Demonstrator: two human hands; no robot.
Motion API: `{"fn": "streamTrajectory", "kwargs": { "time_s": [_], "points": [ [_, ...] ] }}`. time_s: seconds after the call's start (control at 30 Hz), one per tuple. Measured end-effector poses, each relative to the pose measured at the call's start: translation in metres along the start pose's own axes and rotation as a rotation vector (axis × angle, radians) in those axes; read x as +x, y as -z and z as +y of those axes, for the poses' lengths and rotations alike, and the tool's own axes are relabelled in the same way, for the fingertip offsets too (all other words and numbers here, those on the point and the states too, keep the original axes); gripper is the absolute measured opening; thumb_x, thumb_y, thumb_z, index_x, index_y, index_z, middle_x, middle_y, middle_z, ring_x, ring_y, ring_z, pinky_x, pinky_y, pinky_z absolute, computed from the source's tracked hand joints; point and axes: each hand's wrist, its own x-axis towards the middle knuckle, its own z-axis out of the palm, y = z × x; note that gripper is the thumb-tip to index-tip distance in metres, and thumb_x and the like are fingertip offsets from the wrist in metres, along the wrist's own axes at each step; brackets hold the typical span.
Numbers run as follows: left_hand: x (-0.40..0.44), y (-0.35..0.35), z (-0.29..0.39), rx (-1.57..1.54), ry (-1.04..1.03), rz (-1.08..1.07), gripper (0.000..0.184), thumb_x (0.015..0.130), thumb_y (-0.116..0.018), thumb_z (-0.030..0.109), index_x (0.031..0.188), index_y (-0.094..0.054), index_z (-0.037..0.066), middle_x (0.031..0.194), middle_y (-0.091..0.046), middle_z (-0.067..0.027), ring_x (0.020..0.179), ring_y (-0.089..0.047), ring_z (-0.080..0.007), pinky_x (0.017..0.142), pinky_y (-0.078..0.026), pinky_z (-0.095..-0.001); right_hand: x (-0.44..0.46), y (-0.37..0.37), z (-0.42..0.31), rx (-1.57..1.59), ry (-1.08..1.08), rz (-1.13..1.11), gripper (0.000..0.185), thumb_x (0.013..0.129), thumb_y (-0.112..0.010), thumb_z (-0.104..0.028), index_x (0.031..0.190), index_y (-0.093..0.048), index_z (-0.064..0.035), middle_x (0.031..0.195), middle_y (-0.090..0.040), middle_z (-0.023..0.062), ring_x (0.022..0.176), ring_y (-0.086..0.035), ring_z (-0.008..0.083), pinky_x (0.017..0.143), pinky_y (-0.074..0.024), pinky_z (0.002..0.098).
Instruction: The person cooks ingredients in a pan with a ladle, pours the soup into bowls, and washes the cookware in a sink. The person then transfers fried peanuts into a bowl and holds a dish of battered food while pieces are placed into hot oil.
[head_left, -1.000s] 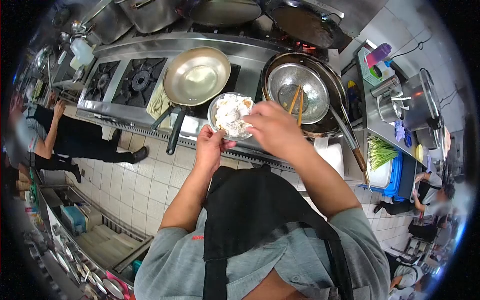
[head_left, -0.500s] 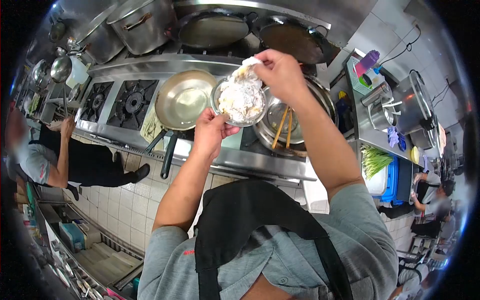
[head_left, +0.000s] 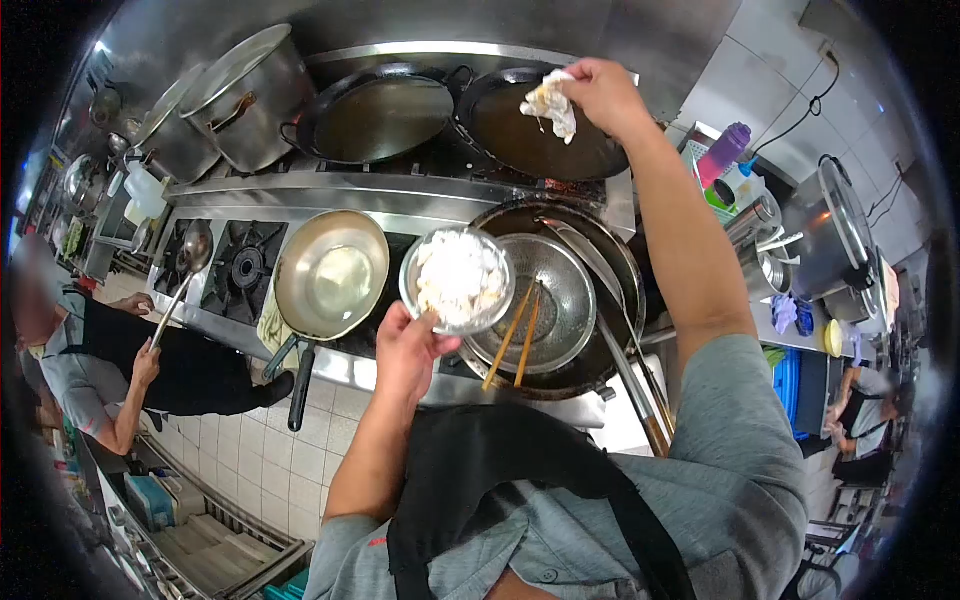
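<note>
My left hand (head_left: 408,352) grips the rim of a round metal bowl (head_left: 482,324) above the stove. White, flour-coated food pieces (head_left: 460,272) fill the bowl; their kind is unclear. Up at the back right, my right hand (head_left: 606,96) pinches one floppy floured piece (head_left: 551,108) over a black wok (head_left: 490,135) of dark liquid. Below that wok, a metal strainer (head_left: 568,325) sits in a larger dark wok (head_left: 618,255). A pair of chopsticks (head_left: 527,340) leans across the strainer, close to the bowl.
A light-coloured pan (head_left: 345,275) stands left of the bowl, its handle jutting frontward. Another black wok (head_left: 385,120) and tall pots (head_left: 255,110) line the back. Long-handled utensils (head_left: 635,395) rest on the right wok. At left, a person holds a ladle (head_left: 196,248).
My right hand has left the bowl, moving up and right with a floured piece. The bowl appears lower in view. The person at left has raised the ladle towards the burners.
</note>
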Motion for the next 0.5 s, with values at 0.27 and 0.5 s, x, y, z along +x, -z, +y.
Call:
{"fn": "streamTrajectory", "kwargs": {
  "time_s": [0.27, 0.5],
  "points": [
    [-0.018, 0.017, 0.006, 0.007, 0.009, 0.094, 0.013, 0.091, -0.056, 0.004, 0.104, -0.052, 0.003, 0.099, -0.066, -0.0136, 0.078, -0.068, -0.0189, 0.06, -0.061, -0.0314, 0.026, -0.062, 0.14, -0.046, -0.343, -0.064, 0.028, 0.078, -0.071, -0.024, 0.095, -0.071, -0.0025, 0.089, -0.071, 0.0144, 0.08, -0.067, 0.0257, 0.075, -0.051, 0.0362],
    [-0.006, 0.02, 0.008, 0.042, 0.004, 0.085, 0.014, 0.091, -0.056, 0.005, 0.104, -0.052, 0.003, 0.099, -0.066, -0.0129, 0.078, -0.068, -0.0187, 0.062, -0.061, -0.0312, 0.021, -0.048, 0.143, -0.534, -0.213, 0.018, 0.03, 0.084, -0.059, -0.022, 0.107, -0.069, -0.0064, 0.111, -0.066, 0.0178, 0.105, -0.061, 0.0354, 0.093, -0.0484, 0.0424]
  ]
}}
